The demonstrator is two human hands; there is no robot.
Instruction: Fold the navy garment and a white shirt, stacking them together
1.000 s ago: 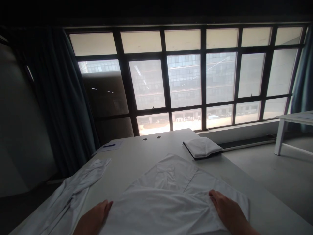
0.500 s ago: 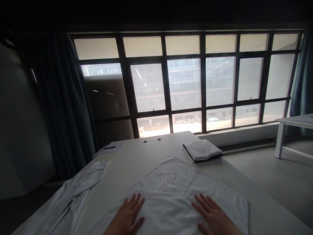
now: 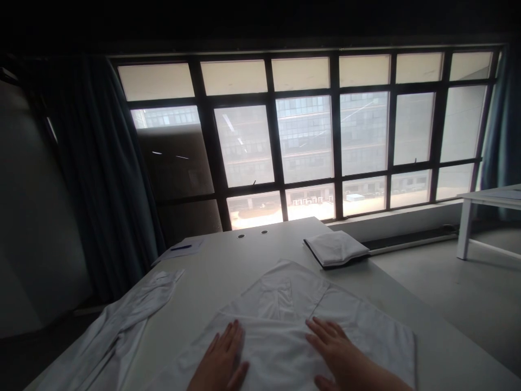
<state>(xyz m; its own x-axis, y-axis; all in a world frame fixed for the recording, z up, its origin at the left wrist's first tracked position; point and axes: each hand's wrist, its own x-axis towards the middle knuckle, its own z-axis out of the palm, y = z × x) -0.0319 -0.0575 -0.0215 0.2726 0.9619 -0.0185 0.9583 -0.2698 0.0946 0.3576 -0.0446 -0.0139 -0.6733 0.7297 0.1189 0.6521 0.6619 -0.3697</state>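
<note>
A white garment lies spread on the white table, with a folded-over layer across its near part. Flat on that layer, at the left, rests my left hand, fingers stretched out and the thumb apart. My right hand lies palm down on the right part of the same layer, its fingers extended too. Neither hand grips the cloth. The garment's lower end runs out of view at the bottom.
A crumpled white garment lies along the left edge. Farther off are a paper with a dark pen and a folded white cloth stack on something black. Another white table stands at the right, before windows.
My right hand has slid left across the cloth, towards my left hand. My left hand has shifted slightly right. The view has moved a little.
</note>
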